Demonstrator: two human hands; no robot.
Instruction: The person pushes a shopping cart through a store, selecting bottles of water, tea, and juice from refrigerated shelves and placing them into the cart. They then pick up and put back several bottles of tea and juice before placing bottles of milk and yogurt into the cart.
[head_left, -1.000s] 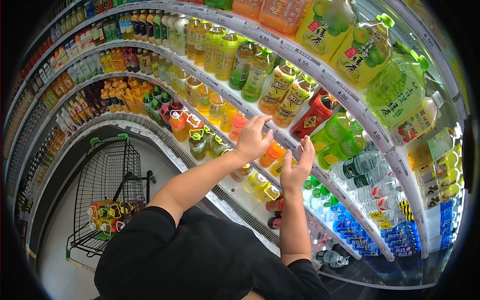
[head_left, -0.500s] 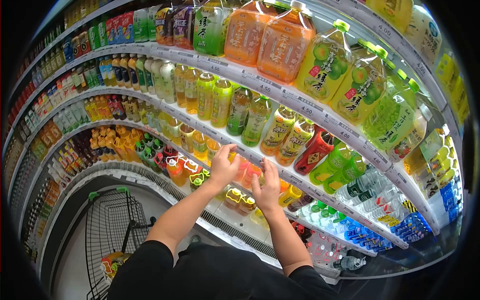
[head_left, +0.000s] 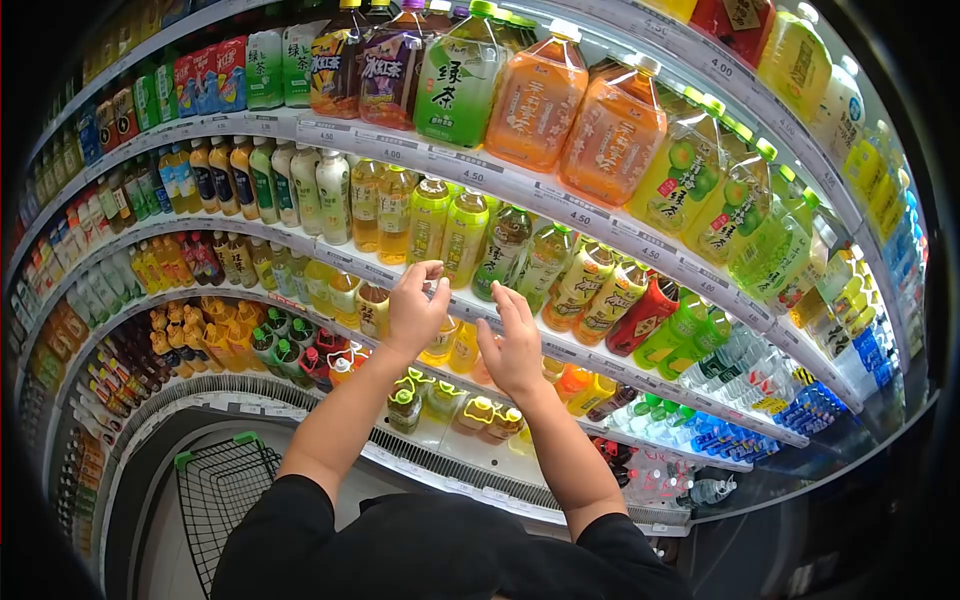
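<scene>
My left hand (head_left: pixel 416 312) is raised in front of the shelves, its fingers loosely bent and apart, holding nothing. Beside it on the right, my right hand (head_left: pixel 514 345) has its fingers stretched out and is empty too. The palms partly face each other with a gap between them. Behind the hands are yellow-green drink bottles (head_left: pixel 465 238) and a dark green-labelled bottle (head_left: pixel 503 250) on a middle shelf. Above stand big orange drink jugs (head_left: pixel 613 135) and a large green tea jug (head_left: pixel 460 85). I see no contact between either hand and a bottle.
A black wire shopping cart (head_left: pixel 225 490) with green corners stands at the lower left. White shelf edges with price strips (head_left: pixel 480 178) curve across the view. Clear water bottles (head_left: pixel 745 365) line the right side, and a low grille (head_left: pixel 455 470) runs along the case's bottom.
The view has shifted, so the shelves and cart appear in different places. Both hands appear slightly higher and farther left in the picture. They remain empty.
</scene>
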